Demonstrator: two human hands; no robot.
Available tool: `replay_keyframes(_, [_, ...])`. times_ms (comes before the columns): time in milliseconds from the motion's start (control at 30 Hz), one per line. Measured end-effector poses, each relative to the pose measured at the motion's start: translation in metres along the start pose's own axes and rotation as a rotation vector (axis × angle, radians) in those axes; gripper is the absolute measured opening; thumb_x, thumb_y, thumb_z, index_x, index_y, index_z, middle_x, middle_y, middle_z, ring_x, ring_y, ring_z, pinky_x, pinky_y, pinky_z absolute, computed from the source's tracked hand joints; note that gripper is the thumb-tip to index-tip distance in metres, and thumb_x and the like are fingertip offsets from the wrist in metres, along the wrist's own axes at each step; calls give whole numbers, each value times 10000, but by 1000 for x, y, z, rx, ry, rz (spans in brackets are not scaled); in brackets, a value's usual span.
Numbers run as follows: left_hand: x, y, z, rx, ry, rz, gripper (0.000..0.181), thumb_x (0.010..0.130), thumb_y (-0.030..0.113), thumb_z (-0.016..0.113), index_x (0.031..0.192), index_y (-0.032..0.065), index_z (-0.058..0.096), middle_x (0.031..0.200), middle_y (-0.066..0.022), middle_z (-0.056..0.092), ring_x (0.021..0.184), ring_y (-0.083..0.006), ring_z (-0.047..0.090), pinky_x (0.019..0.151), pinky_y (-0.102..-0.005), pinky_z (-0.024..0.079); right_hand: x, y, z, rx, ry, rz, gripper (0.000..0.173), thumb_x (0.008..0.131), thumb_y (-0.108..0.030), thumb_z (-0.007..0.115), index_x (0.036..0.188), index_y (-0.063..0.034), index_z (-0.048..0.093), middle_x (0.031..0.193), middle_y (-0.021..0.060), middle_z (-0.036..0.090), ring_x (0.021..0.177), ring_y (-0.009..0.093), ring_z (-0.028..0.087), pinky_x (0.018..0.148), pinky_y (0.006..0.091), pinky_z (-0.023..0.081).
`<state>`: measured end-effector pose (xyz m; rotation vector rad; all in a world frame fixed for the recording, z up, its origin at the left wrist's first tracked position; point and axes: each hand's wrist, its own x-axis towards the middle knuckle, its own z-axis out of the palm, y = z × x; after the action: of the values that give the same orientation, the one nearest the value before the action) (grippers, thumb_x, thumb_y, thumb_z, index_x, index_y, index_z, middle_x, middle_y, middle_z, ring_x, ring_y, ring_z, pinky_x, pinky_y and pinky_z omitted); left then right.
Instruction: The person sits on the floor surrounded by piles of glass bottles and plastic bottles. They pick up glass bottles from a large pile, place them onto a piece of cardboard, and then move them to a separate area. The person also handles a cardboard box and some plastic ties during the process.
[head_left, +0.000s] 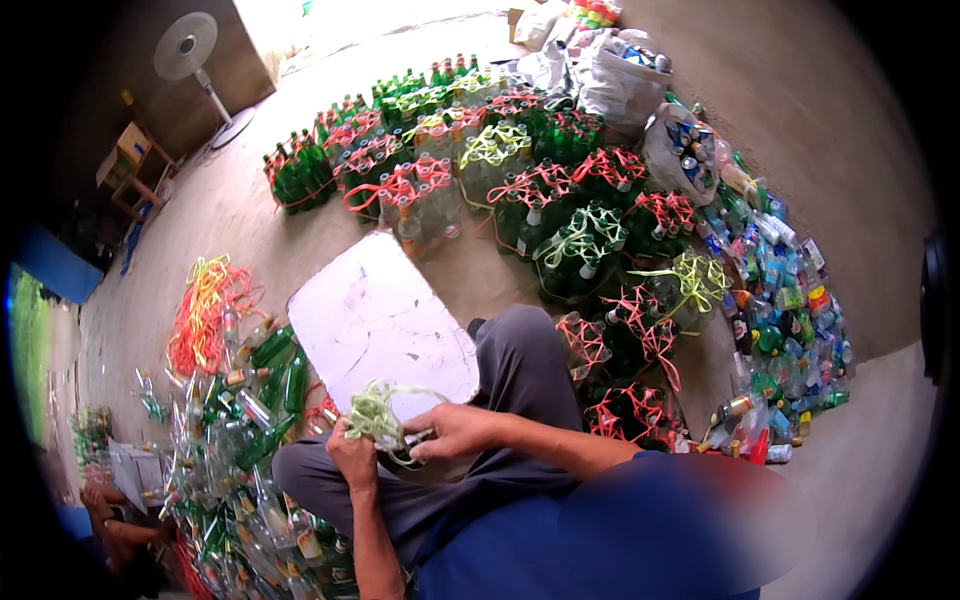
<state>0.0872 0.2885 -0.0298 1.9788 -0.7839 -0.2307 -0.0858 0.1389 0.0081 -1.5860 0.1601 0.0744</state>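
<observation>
A tangled bundle of pale green plastic twine (373, 415) is gripped in my left hand (352, 453), above my lap. Close on its right, my right hand (450, 432) has its thumb and fingers at the loose strands, with a small dark and shiny thing between them that I cannot make out. Beyond both hands a white square board (382, 322) with cracks and marks lies in front of my folded legs. A heap of orange and yellow twine (206, 322) is on the floor to the left of the board.
Loose glass bottles (259, 450) are piled at my left. Bottle bundles tied with twine (581, 247) stand ahead and right. Plastic bottles (787, 300) and sacks of cans (622, 82) lie farther right. A fan (187, 49) stands far left; another person's arms (120, 517) show at the left edge.
</observation>
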Motion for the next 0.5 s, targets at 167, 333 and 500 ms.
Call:
replay_keyframes(167, [9,5,-7,-58,-56,20,121,796,-3,637,910,-2,677,768,-130,687,723,-200,672,675,-342,503,-5,14,-12,153,462,2,283,926,-76,655,1174,59,670,1075,99,718,954,108,644,855,258,526])
replay_keyframes(333, [12,7,-11,-134,-66,64,140,824,-12,650,956,1,695,790,-111,708,720,-175,673,683,-304,518,-8,7,-20,-69,690,-27,222,942,-107,673,1088,60,681,772,16,664,701,64,587,643,232,492])
replay_keyframes(500, [7,29,-3,-125,-123,143,138,813,24,687,949,6,704,803,-131,718,719,-198,702,652,-310,529,10,-13,-16,-118,429,109,395,879,-253,758,1114,54,674,744,125,689,663,117,625,623,286,507])
